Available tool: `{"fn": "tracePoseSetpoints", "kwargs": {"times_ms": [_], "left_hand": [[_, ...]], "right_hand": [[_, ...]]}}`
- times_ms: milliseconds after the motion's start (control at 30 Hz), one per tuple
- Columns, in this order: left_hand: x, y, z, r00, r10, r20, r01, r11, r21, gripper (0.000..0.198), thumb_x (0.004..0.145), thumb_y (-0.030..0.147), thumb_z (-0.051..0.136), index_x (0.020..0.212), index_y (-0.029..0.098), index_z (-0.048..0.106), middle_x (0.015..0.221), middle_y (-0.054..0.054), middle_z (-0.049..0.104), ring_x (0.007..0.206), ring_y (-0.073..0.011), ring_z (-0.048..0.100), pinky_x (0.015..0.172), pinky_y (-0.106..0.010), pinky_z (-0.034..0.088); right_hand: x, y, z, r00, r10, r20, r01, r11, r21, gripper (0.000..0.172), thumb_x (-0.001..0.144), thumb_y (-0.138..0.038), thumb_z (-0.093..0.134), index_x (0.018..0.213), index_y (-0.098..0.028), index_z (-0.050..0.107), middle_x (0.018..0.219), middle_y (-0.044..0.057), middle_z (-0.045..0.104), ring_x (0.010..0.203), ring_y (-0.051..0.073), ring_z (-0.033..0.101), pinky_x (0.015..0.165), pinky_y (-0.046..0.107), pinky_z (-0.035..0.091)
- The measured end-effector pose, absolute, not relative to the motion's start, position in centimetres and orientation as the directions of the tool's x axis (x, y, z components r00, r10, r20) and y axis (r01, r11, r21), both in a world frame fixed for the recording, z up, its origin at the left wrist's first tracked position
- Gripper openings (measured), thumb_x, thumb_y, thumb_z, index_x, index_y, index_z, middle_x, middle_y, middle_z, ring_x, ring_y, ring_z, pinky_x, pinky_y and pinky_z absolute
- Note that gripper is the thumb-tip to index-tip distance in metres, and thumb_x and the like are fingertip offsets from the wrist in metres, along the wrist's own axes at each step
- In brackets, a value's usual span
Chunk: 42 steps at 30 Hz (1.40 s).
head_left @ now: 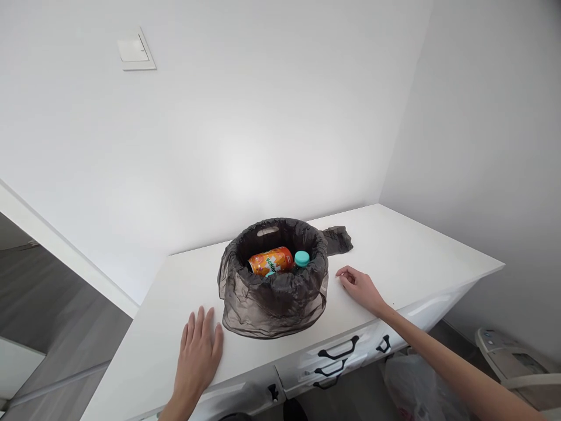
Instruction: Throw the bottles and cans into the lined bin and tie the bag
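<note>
On the white dresser top stands a small bin lined with a dark grey plastic bag [276, 304], whose edges are folded over the rim and hang loosely outside. An orange Mirinda can [270, 261] lies on its side within it. Beside the can shows a bottle's turquoise cap [301, 258]; the bottle's body is mostly hidden. My left hand [199, 351] lies flat, fingers stretched, on the top just left of the bin. To the bin's right, my right hand [357, 286] rests on the surface with its fingers curled in, and I see nothing in them.
A crumpled dark piece of plastic bag [338, 240] lies behind the bin to the right. The white dresser top [421, 251] meets the wall at the back. Black drawer handles [339, 349] stick out in front. A light switch [135, 49] is on the wall.
</note>
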State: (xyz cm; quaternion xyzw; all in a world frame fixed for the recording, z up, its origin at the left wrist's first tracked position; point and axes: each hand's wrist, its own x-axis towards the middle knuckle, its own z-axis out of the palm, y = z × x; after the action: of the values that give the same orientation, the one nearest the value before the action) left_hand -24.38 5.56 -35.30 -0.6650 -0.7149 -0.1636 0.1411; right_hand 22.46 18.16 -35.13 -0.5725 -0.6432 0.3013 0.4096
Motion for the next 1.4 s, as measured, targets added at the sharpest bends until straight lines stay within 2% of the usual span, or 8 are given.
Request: {"fn": "tracePoseSetpoints", "kwargs": {"times_ms": [333,433,533,700,867,1067,1200,1400], "left_hand": [[-25.2,5.7,-36.1,-0.069,0.893,0.445,0.994,0.025,0.105,0.063,0.098,0.041,0.038,0.154,0.016,0.047,0.164,-0.015,0.044,0.157,-0.0354,0.031,0.126,-0.059,0.03],[-24.8,5.6,-34.5,-0.08,0.895,0.439,0.977,-0.018,0.213,0.061,0.096,0.043,0.043,0.15,0.019,0.051,0.162,-0.014,0.047,0.155,-0.0365,0.034,0.125,-0.06,0.032],[-23.2,5.8,-31.0,-0.185,0.911,0.368,0.899,0.007,0.437,0.056,0.092,0.049,0.05,0.141,0.021,0.057,0.155,-0.014,0.055,0.151,-0.038,0.042,0.121,-0.06,0.037],[-19.0,7.9,-23.1,-0.418,0.908,-0.01,0.371,0.181,0.911,0.055,0.093,0.063,0.052,0.131,0.024,0.06,0.132,-0.013,0.071,0.125,-0.0349,0.066,0.1,-0.048,0.056],[-16.1,10.5,-16.9,-0.229,0.931,-0.283,-0.15,0.253,0.956,0.059,0.088,0.063,0.064,0.127,0.019,0.063,0.105,-0.013,0.078,0.093,-0.0323,0.076,0.076,-0.044,0.062],[-14.5,11.2,-12.1,-0.226,0.949,-0.221,-0.217,0.172,0.961,0.053,0.08,0.041,0.08,0.127,0.02,0.069,0.107,-0.009,0.079,0.083,-0.0237,0.075,0.066,-0.031,0.06],[-13.3,11.5,-9.1,-0.37,0.922,-0.116,-0.088,0.09,0.992,0.066,0.069,0.028,0.089,0.131,0.023,0.068,0.108,-0.008,0.078,0.083,-0.0177,0.073,0.066,-0.024,0.058],[-11.8,12.3,-4.7,-0.457,0.875,0.161,0.031,-0.165,0.986,0.07,0.058,0.017,0.091,0.124,0.027,0.072,0.093,0.0,0.069,0.064,-0.01,0.062,0.052,-0.02,0.046]], "right_hand": [[22.4,17.9,-35.4,-0.016,0.991,0.136,0.461,0.128,-0.878,0.023,0.091,-0.041,0.05,0.096,-0.025,0.066,0.073,0.0,0.061,0.069,0.021,0.055,0.072,0.034,0.043],[22.3,17.8,-34.9,-0.012,0.995,0.094,0.408,0.091,-0.908,0.024,0.091,-0.044,0.054,0.098,-0.025,0.066,0.074,0.0,0.062,0.071,0.022,0.055,0.074,0.036,0.044],[21.9,17.5,-33.4,-0.057,0.998,0.017,0.232,0.029,-0.972,0.033,0.092,-0.053,0.059,0.107,-0.024,0.067,0.082,0.003,0.068,0.078,0.023,0.061,0.08,0.039,0.048],[20.7,16.8,-28.3,-0.279,0.954,-0.109,-0.175,-0.162,-0.971,0.053,0.092,-0.066,0.063,0.129,-0.028,0.062,0.108,0.008,0.072,0.095,0.026,0.068,0.085,0.043,0.053],[19.7,17.4,-22.2,-0.484,0.862,-0.152,-0.333,-0.341,-0.879,0.046,0.088,-0.06,0.073,0.122,-0.029,0.066,0.102,0.006,0.073,0.091,0.023,0.068,0.082,0.04,0.055],[19.9,18.2,-16.6,-0.524,0.842,-0.126,-0.312,-0.327,-0.892,0.028,0.084,-0.041,0.08,0.105,-0.025,0.07,0.094,0.0,0.074,0.078,0.015,0.064,0.066,0.026,0.048],[20.5,18.3,-13.8,-0.345,0.934,-0.088,-0.26,-0.186,-0.948,0.038,0.078,-0.039,0.078,0.111,-0.025,0.067,0.081,-0.001,0.071,0.07,0.017,0.061,0.06,0.028,0.044],[21.2,18.1,-9.8,-0.127,0.991,0.043,-0.302,0.003,-0.953,0.047,0.071,-0.04,0.081,0.112,-0.024,0.064,0.068,-0.006,0.057,0.059,0.013,0.049,0.052,0.026,0.036]]}}
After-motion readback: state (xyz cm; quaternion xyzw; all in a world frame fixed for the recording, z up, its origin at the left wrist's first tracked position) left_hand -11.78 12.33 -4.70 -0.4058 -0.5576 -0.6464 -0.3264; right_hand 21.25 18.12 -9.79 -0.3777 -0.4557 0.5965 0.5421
